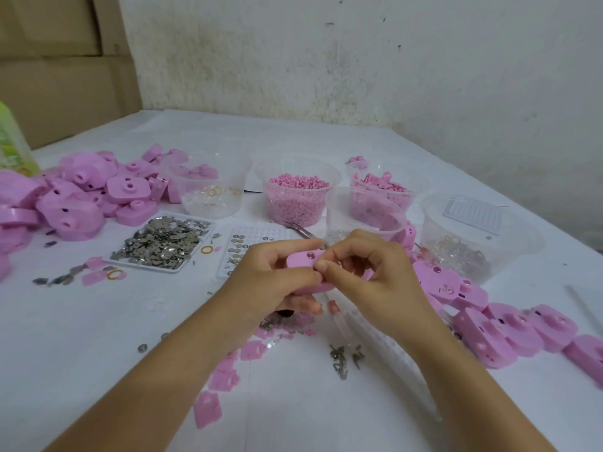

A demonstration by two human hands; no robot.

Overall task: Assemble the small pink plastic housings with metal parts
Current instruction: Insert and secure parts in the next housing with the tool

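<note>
Left hand (pixel 270 275), grip curled round a pink housing (pixel 305 260) above the white worktop (pixel 98 337) — right hand (pixel 368 272), grip pinching the housing's edge, tray (pixel 177 270) of metal parts (pixel 163 243) behind.

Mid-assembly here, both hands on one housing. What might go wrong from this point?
1. The pink housing is pinched above the table between the left hand and the right hand; a small part slipping out would likely get lost among the loose metal bits below.
2. The clear cup stands just behind the knuckles; a forward push may tip it.
3. The right forearm passes close to the row of housings; a sideways sweep could scatter them.
</note>
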